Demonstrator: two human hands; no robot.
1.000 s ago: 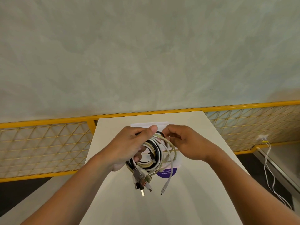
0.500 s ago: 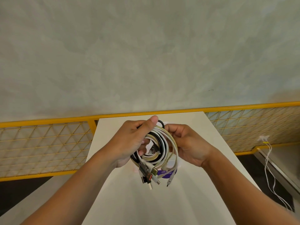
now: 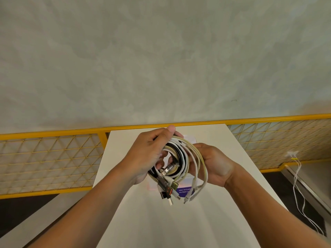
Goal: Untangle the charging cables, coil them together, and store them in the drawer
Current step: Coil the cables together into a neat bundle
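Note:
A coil of charging cables [image 3: 186, 158], white, cream and black, hangs in the air above the white table [image 3: 161, 221]. My left hand [image 3: 146, 154] grips the coil's left side, thumb over its top. My right hand [image 3: 213, 165] cups the coil's right side from behind, with two loose loops draped over its fingers. Several plug ends [image 3: 170, 192] dangle below the coil. No drawer is in view.
A white sheet with a purple label [image 3: 184, 191] lies on the table under the coil. A yellow wire-mesh railing [image 3: 53, 158] runs behind the table on both sides. Two white cables [image 3: 299, 190] hang from a socket at the right.
Both hands have lifted the coil slightly and tilted it more upright. My right hand has slid from the coil's top down to its right side.

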